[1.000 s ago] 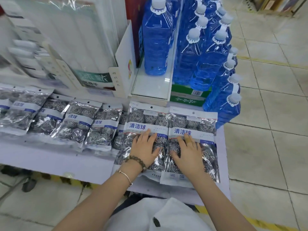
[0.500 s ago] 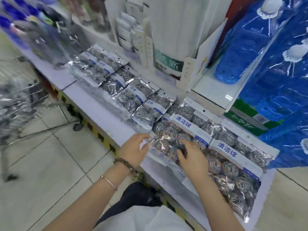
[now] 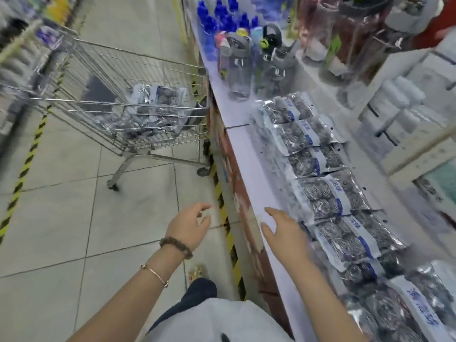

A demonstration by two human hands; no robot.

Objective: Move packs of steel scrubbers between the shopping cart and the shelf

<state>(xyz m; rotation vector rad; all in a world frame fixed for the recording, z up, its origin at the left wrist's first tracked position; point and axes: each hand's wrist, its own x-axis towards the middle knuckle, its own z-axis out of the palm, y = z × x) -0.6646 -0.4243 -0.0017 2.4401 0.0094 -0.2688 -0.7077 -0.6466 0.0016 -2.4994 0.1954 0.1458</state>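
Head view, left hand (image 3: 190, 225) released, fingers loosely curled, above the floor (image 3: 98, 230), right hand (image 3: 286, 233) released, fingers spread over the shelf (image 3: 251, 174) edge, just beside a row of scrubber packs (image 3: 320, 193), further packs (image 3: 158, 104) in the shopping cart (image 3: 118, 95) — blurred

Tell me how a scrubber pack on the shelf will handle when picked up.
The clear plastic pack of coiled steel scrubbers on the white shelf looks wrinkled, so probably floppy. Its glossy film may be slippery. The airy wire balls suggest lightness.
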